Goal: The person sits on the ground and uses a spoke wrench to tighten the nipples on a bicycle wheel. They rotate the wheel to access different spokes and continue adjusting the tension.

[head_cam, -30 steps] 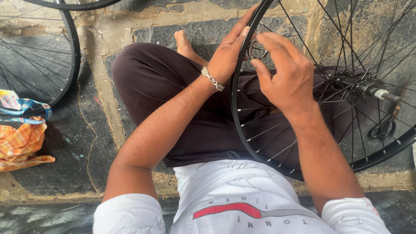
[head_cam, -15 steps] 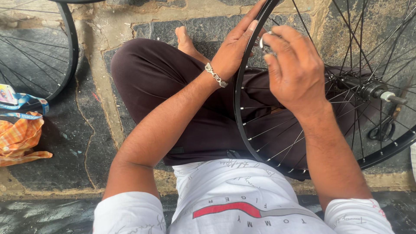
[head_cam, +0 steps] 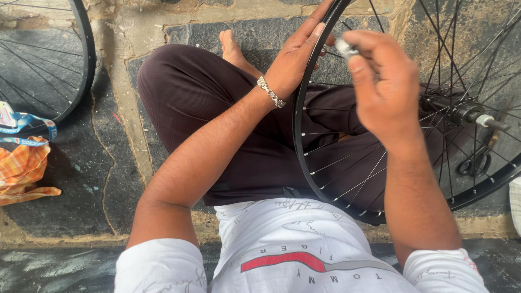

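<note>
Currently the person sits cross-legged on a rough stone floor point(head_cam: 108, 179) of dark slabs with pale mortar joints. A bicycle wheel point(head_cam: 304, 157) stands nearly upright across the lap: thin black metal rim, fine bright wire spokes running to a dark hub point(head_cam: 453, 111) with a stubby axle end.

Left hand point(head_cam: 296, 62): palm flat against the outer face of the rim near its top, fingers extended and laid along the curve, not curled around it. A silvery chain bracelet point(head_cam: 271, 91) circles the wrist.

Right hand point(head_cam: 382, 87): inside the rim among the spokes, fingers pinched closed on a small pale metallic tool point(head_cam: 345, 48) just beside the rim. Its exact shape cannot be told.

A second wheel point(head_cam: 81, 59), same thin black rim, lies at upper left. An orange checked cloth point(head_cam: 21, 171), crumpled, sits at the left edge, well apart from the hands.
</note>
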